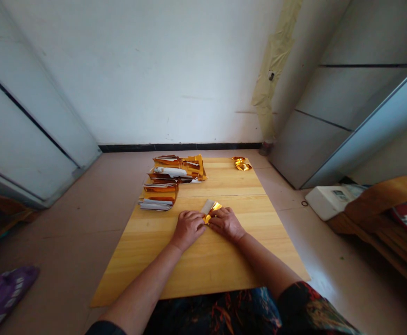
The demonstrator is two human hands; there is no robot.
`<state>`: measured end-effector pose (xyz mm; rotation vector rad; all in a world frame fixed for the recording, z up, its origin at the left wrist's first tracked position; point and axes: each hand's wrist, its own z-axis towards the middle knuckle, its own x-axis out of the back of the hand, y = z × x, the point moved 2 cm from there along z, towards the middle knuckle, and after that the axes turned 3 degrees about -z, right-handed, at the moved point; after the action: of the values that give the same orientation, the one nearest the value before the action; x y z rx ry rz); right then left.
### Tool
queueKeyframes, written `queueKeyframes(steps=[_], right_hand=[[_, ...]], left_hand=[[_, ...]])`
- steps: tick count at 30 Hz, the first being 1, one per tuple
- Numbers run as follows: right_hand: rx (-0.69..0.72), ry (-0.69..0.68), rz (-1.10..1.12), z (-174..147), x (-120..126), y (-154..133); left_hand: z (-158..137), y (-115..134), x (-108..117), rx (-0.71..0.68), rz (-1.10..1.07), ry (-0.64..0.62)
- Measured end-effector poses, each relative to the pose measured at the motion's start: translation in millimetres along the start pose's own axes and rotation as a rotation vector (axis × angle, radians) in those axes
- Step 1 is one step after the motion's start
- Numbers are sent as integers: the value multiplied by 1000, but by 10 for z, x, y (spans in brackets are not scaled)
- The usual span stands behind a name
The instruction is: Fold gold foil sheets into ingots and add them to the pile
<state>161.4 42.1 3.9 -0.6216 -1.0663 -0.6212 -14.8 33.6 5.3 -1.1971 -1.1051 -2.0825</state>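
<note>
A small sheet of gold foil paper (pixel 208 206) with a pale back lies on the wooden board (pixel 203 274), partly folded. My left hand (pixel 190 226) presses its near left edge, fingers bent and close together. On the right side my right hand (pixel 228 223) grips the gold part, its fingers curled over it. Both hands almost meet at the paper, and my fingertips hide its near edge. Stacks of gold foil paper (pixel 159 193) stand at the board's left, beyond my left hand. Two folded gold foil pieces (pixel 241 164) sit at the far right corner.
A white wall (pixel 175 74) with a dark baseboard rises behind the board. To the right stand a grey cabinet (pixel 315 135), a white box (pixel 325 202) and a wooden bench (pixel 381 232). At the left edge another person's purple shoe (pixel 10 295) shows on the floor.
</note>
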Motion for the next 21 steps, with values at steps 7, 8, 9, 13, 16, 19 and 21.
queueKeyframes(steps=[7, 8, 9, 13, 16, 19, 21], right_hand=[[36, 13, 190, 44, -40, 85], [47, 23, 213, 44, -41, 93], [53, 32, 232, 43, -42, 97], [7, 40, 269, 55, -51, 75], [-94, 19, 241, 79, -50, 40], [-197, -23, 209, 108, -35, 8], [-261, -55, 198, 130, -20, -9]], left_hand=[[36, 89, -53, 53, 11, 85], [33, 83, -53, 53, 0, 97], [28, 76, -54, 51, -14, 111], [8, 55, -72, 48, -59, 165], [-2, 47, -95, 56, -74, 185], [-8, 39, -105, 48, -72, 193], [-12, 36, -100, 32, -59, 185]])
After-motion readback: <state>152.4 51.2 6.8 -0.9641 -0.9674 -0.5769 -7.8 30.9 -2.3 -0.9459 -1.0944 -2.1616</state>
